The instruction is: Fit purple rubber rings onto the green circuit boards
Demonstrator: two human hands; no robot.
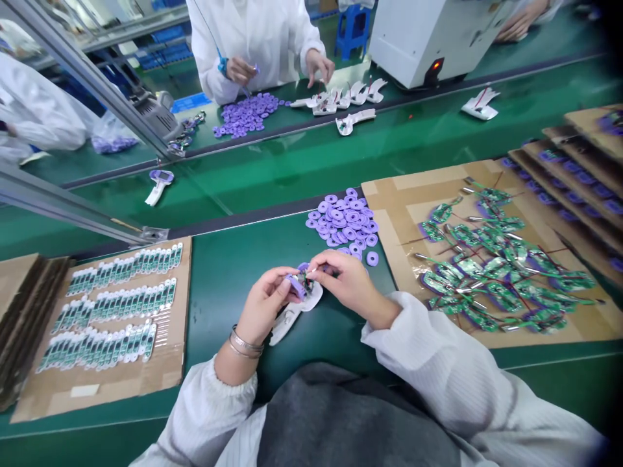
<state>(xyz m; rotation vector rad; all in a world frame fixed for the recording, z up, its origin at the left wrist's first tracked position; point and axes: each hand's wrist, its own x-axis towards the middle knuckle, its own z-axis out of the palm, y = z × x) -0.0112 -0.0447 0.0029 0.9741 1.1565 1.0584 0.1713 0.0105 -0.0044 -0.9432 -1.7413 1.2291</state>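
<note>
Two hands meet over a green bench (pixel 228 324), both closed on a purple part (pixel 294 285) with a small circuit board (pixel 305 283) against it (the fingers hide its fine detail). The left hand (pixel 265 305) grips the part's near end, while the right hand (pixel 345 285) pinches in from the other side. A white shell (pixel 291 319) lies just beneath them. Ahead sits a heap of purple rings (pixel 343 220); to the right, wired green boards (pixel 496 266) lie piled on cardboard (pixel 389 220); to the left, boards (pixel 107 311) stand in neat rows on a cardboard sheet (pixel 175 311).
</note>
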